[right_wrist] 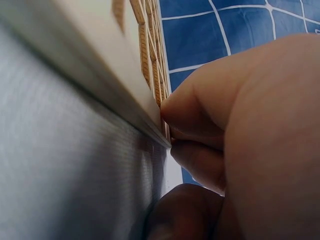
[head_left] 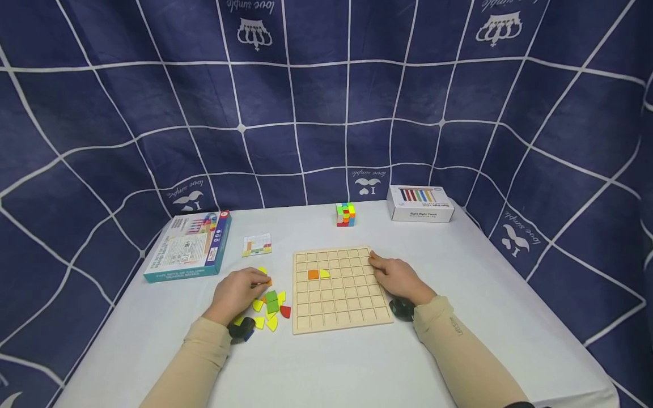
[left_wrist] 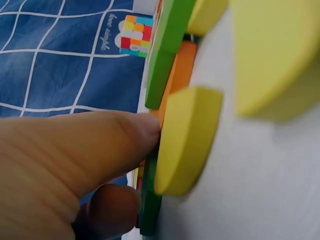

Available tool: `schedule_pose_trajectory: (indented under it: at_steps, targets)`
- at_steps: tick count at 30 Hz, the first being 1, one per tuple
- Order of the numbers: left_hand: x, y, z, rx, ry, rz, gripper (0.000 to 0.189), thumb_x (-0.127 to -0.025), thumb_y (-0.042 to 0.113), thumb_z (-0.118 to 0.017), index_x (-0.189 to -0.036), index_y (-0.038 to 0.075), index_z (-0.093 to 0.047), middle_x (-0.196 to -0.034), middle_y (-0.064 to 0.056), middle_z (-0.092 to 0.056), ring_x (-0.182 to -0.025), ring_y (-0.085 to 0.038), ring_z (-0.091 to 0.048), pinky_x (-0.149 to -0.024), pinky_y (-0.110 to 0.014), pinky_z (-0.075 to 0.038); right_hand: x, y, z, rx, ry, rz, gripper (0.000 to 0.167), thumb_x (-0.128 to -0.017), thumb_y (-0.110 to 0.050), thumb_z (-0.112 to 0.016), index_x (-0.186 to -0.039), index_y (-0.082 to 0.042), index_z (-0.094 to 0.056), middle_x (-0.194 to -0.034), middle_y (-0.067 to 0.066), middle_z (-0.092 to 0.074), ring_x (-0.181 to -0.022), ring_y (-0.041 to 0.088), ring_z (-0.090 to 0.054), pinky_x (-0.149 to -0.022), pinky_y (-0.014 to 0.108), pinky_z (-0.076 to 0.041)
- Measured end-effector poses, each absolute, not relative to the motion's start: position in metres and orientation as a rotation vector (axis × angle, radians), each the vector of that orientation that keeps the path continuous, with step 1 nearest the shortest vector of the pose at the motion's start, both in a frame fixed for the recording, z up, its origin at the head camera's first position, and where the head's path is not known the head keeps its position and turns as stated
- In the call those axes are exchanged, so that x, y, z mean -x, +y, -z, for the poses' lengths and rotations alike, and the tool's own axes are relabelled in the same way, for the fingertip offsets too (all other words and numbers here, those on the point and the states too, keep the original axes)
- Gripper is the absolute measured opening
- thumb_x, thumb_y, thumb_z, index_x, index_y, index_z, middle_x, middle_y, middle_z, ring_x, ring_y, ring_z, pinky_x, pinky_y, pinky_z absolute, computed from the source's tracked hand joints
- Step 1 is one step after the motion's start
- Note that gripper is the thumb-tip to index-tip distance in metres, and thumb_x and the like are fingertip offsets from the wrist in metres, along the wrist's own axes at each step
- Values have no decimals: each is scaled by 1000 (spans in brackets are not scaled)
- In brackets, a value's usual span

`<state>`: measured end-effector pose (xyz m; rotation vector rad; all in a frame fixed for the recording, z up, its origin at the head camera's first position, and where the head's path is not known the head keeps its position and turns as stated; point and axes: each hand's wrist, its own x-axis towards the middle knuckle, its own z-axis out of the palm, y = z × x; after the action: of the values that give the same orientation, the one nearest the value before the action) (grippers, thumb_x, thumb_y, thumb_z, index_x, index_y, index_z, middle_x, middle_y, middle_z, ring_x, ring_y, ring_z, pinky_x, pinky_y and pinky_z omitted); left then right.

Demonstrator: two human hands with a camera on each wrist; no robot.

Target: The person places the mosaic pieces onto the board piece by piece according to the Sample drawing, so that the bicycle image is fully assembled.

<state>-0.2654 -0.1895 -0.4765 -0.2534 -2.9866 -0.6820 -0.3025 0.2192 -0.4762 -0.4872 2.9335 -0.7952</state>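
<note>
My left hand [head_left: 237, 294] is over the left side of a loose pile of tiles, fingers bent, with a small orange tile [head_left: 269, 282] at its fingertips. In the left wrist view the thumb [left_wrist: 120, 135] hides most of that tile; a yellow rounded tile [left_wrist: 187, 142] lies right beside it. On the table's middle lies a square wooden grid board [head_left: 336, 314], carrying an orange square tile [head_left: 313, 275] and a yellow quarter-round tile [head_left: 324, 273] side by side. My right hand [head_left: 400, 279] grips the board's right edge near its far corner.
Green tiles [head_left: 272, 306], a red tile [head_left: 285, 311] and several yellow ones lie left of the board. Behind are a pattern card [head_left: 257, 245], a puzzle cube [head_left: 345, 215], a white box [head_left: 420, 212] and, far left, a flat teal-edged box [head_left: 189, 249].
</note>
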Motion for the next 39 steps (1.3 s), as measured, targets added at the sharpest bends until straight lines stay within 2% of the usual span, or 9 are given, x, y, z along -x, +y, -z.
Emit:
schedule_pose_trajectory:
  at_steps: [8,13,17,21,28,39]
  targets:
    - [266,-187,475,295,-2939,665,29,-91,33,-80,-117,21,-80,-118,-1,-74,-109,-25,-68,-92,-47,-56,302,219,474,479,2934,792,47,-103,-18,-54,-148,-6,-53,-161,2,-39,-146,31,-42,-116,51,-37]
    - [262,-182,468,344,-2879,675,28,-89,30,-82,-115,20,-81,-117,1,-75,-108,-24,-69,-91,-47,-56,303,219,474,486,2937,786,47,-103,-19,-54,-148,-6,-53,-162,3,-39,-147,32,-42,-116,52,-37]
    - [255,-169,456,405,-2835,698,24,-88,26,-82,-111,17,-82,-115,2,-76,-94,-19,-70,-80,-39,-58,303,219,474,495,2943,778,47,-103,-20,-54,-148,-5,-52,-162,3,-39,-147,31,-42,-116,52,-37]
    - [249,-148,449,460,-2817,709,22,-86,24,-84,-107,17,-83,-111,4,-76,-81,-11,-65,-70,-31,-53,303,219,474,492,2946,779,47,-103,-18,-54,-148,-5,-53,-162,3,-39,-147,32,-42,-116,52,-37]
    - [243,-113,451,640,-2845,770,20,-86,28,-85,-104,21,-84,-104,11,-76,-100,-13,-71,-86,-36,-57,304,220,476,491,2946,768,47,-103,-19,-54,-148,-6,-53,-161,3,-39,-147,32,-42,-116,52,-38]
    - [252,-98,471,734,-2831,725,17,-90,27,-80,-106,24,-84,-109,11,-77,-106,-16,-72,-88,-39,-57,304,220,476,485,2939,776,47,-103,-20,-54,-148,-6,-52,-162,2,-39,-147,31,-42,-117,52,-37]
